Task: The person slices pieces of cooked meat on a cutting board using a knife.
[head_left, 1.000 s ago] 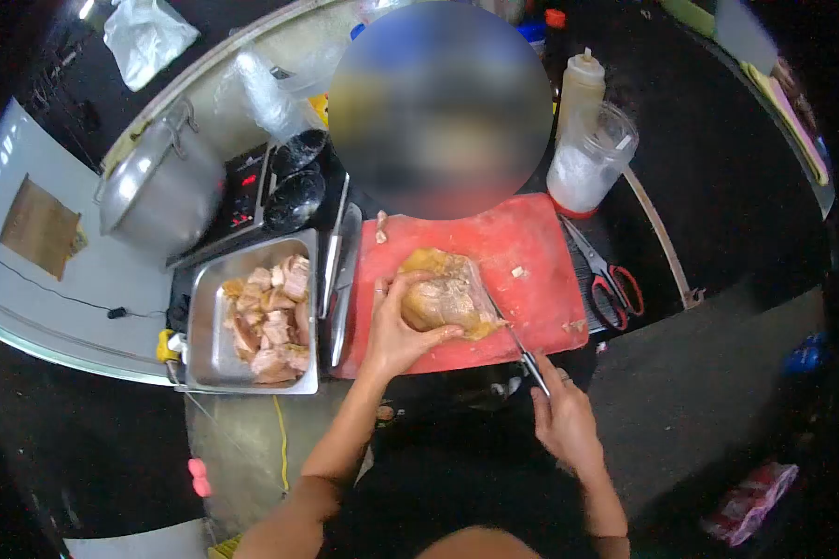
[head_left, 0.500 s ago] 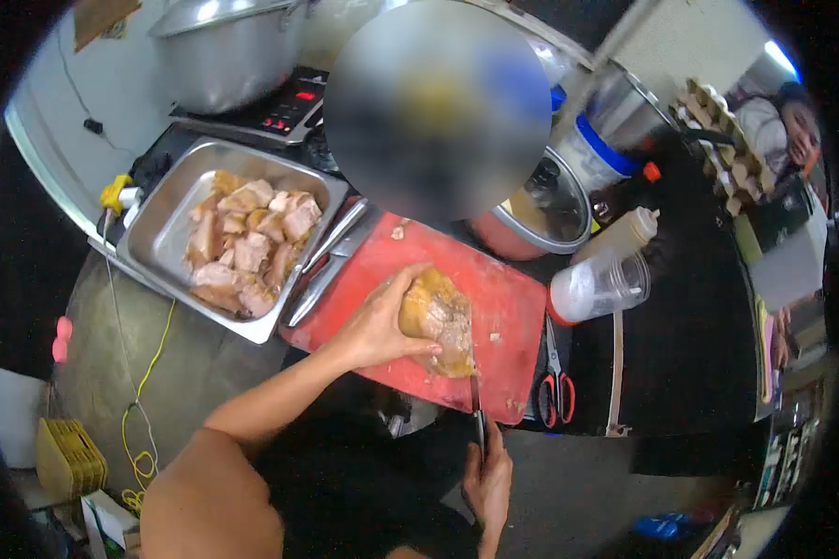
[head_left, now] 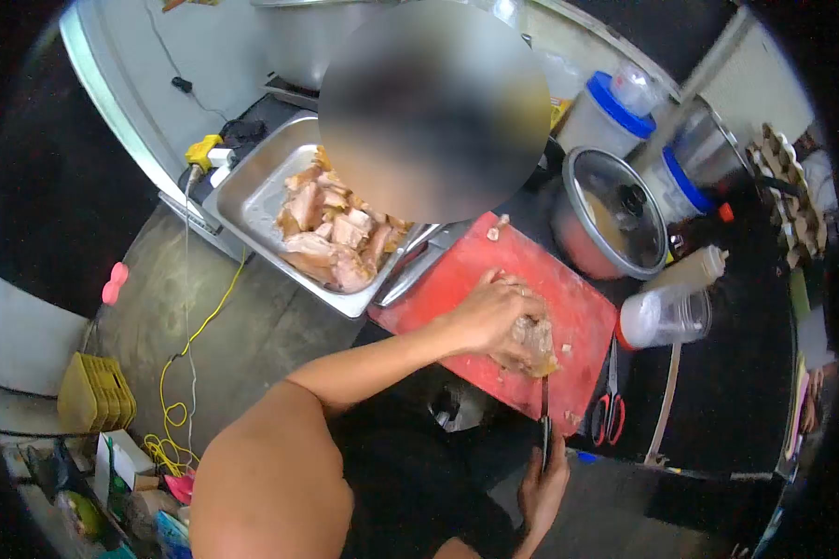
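My left hand (head_left: 502, 315) is wrapped over a piece of cooked meat (head_left: 535, 347) near the middle of the red cutting board (head_left: 499, 247), hiding much of it. In my right hand (head_left: 543, 480) is the dark handle of a knife (head_left: 545, 410), whose blade reaches the meat's near edge at the board's front. Small meat scraps lie on the board. Left of it, a steel tray (head_left: 252, 200) holds several chunks of cut meat (head_left: 331, 233). Between tray and board rests another metal utensil (head_left: 419, 270).
Red-handled scissors (head_left: 609, 415) lie right of the board. Behind them are a clear plastic container (head_left: 667, 317), a squeeze bottle (head_left: 694, 270) and a glass-lidded pot (head_left: 615, 214). Egg cartons (head_left: 788, 196) stand at the far right. A blurred disc covers the top middle.
The view has swung, so the tray and board sit further right. My left hand has gone from holding the meat's side to covering its top; the knife remains in my right hand.
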Available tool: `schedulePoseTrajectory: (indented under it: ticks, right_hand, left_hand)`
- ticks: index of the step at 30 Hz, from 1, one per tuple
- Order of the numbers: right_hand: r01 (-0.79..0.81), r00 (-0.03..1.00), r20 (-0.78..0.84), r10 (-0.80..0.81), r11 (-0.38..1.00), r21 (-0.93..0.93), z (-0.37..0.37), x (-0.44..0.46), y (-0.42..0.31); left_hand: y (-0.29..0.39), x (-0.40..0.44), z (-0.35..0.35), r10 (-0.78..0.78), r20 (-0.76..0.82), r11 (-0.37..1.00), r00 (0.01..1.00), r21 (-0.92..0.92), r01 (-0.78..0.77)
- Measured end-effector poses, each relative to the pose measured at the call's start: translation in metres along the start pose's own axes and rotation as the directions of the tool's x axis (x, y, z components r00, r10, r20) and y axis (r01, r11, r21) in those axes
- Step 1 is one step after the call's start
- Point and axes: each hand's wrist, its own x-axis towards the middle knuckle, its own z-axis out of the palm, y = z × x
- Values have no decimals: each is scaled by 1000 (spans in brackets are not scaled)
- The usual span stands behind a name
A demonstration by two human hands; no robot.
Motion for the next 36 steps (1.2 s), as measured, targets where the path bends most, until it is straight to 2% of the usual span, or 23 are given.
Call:
schedulePoseTrajectory:
  ticks: [2, 5, 6, 10, 13, 16, 19, 22, 36]
  right_hand:
    - [-28, 1000, -8, 28, 999, -42, 1, -2, 4]
    - [-88, 996, 15, 88, 996, 16, -9, 3, -11]
    - [-30, 1000, -4, 30, 999, -16, -4, 0, 0]
    - [-271, 962, -47, 270, 962, -21, -9, 1, -18]
    - [-263, 960, -79, 268, 962, 70, -21, 2, -34]
    - [-151, 988, -9, 151, 985, -87, -24, -4, -40]
    - [-105, 994, -22, 103, 986, -126, -24, -7, -42]
    - [-75, 997, 26, 78, 994, -81, -24, -9, -37]
    - [-73, 992, 98, 84, 991, -115, -18, -9, -28]
  left_hand:
    - [2, 5, 4, 3, 68, 999, 998, -42, 0]
    - [11, 5, 8, 50, -28, 998, 998, 44, -48]
    - [12, 6, 10, 58, -28, 997, 998, 50, -57]
    - [18, 8, 11, 70, -19, 993, 997, 101, -68]
    - [28, 13, 10, 42, 5, 991, 999, 129, -42]
    - [36, 17, 9, 26, 11, 989, 1000, 148, -27]
    - [38, 21, 9, 39, 34, 988, 999, 150, -44]
    - [39, 25, 8, 77, 53, 988, 996, 134, -83]
    - [52, 35, 8, 85, 97, 973, 992, 205, -103]
